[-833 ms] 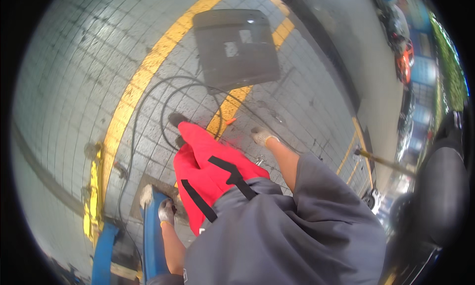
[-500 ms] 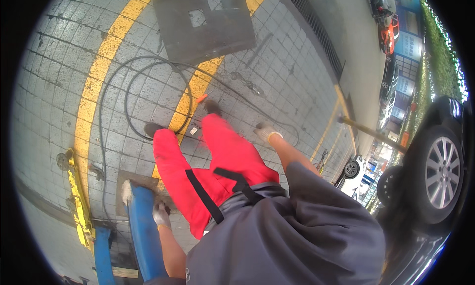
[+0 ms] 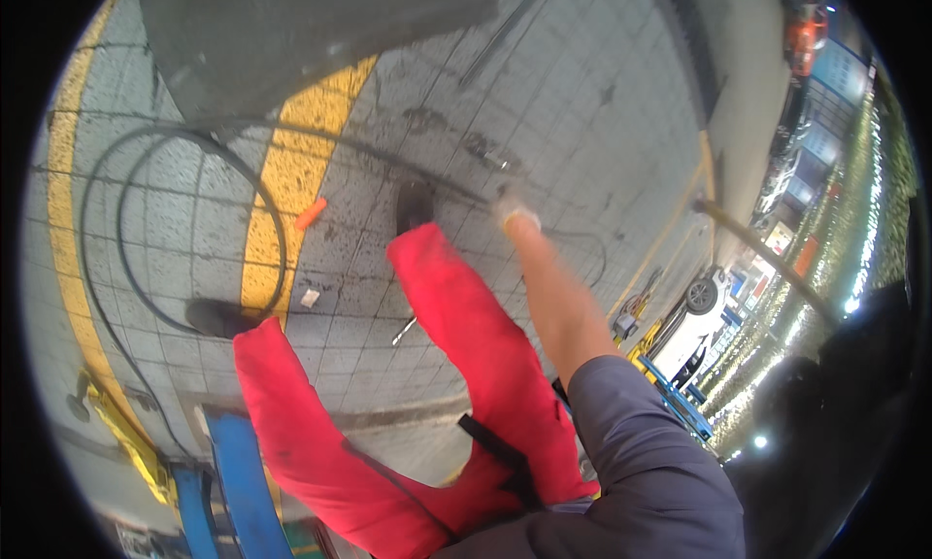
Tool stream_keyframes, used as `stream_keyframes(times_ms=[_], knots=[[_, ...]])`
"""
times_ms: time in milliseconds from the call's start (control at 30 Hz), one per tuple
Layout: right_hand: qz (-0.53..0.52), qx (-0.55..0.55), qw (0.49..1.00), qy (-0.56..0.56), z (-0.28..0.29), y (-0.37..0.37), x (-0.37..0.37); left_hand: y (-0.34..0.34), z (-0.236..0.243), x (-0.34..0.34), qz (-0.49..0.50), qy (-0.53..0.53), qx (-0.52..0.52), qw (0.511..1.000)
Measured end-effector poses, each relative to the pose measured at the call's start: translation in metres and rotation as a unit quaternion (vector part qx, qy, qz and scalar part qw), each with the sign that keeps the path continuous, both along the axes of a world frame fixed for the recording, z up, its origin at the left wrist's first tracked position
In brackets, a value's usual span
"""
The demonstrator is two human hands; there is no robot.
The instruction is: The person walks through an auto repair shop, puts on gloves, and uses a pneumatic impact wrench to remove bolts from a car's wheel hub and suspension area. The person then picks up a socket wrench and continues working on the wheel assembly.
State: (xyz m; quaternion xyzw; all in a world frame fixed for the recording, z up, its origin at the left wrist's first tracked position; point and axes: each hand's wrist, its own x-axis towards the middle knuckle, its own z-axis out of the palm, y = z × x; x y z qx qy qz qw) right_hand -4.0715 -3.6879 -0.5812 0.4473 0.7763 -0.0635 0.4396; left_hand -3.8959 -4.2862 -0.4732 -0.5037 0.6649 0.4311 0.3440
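My right hand [image 3: 513,207], in a whitish glove, is stretched out over the tiled floor, smeared by motion. Whether its fingers are apart or hold anything does not show. A black hose [image 3: 408,161] runs just behind that hand in the picture and loops into a coil on the left; contact with it cannot be made out. Between the coil and my shoes lies an orange-handled tool [image 3: 311,213]. A small pale block [image 3: 310,297] and a thin shiny metal tool [image 3: 404,332] are on the floor by my legs. My left hand is out of the picture.
A large dark panel [image 3: 320,34] covers the floor at the far left, across yellow floor stripes [image 3: 311,122]. Blue lift arms [image 3: 243,472] and a yellow metal part [image 3: 131,442] stand at the lower left. A drain grate [image 3: 684,44], a white car [image 3: 694,331] and a slanting pole [image 3: 767,253] are on the right.
The view has shifted, and my legs now stand wider apart. My left hand, beside the blue lift arm before, has left the picture. My right arm reaches further forward over the floor.
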Motion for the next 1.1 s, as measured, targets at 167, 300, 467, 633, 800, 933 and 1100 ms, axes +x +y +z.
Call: stream_keyframes(times_ms=[167,300,467,633,800,933,1100], knots=[[0.124,0.02,0.992,0.005,-0.111,0.036,-0.024,0.021,-0.168,-0.155,-0.061,0.137,-0.078,0.986],[0.229,0.083,0.97,-0.009,-0.177,0.051,-0.026,0.023,-0.215,-0.181,-0.064,0.154,-0.096,0.981],[0.223,0.037,0.973,0.039,-0.179,0.053,-0.034,0.012,-0.221,-0.174,-0.061,0.158,-0.119,0.978],[0.223,-0.051,0.965,0.126,-0.125,-0.017,-0.056,0.0,-0.211,-0.176,-0.065,0.151,-0.121,0.979],[0.108,-0.225,0.954,0.164,-0.124,-0.153,-0.069,-0.011,-0.203,-0.18,-0.072,0.154,-0.117,0.979],[-0.009,-0.253,0.966,0.046,-0.164,-0.27,-0.055,-0.028,-0.199,-0.177,-0.084,0.158,-0.108,0.978],[-0.208,-0.189,0.959,0.048,-0.194,-0.345,-0.032,-0.065,-0.169,-0.111,-0.112,0.127,-0.082,0.982]])
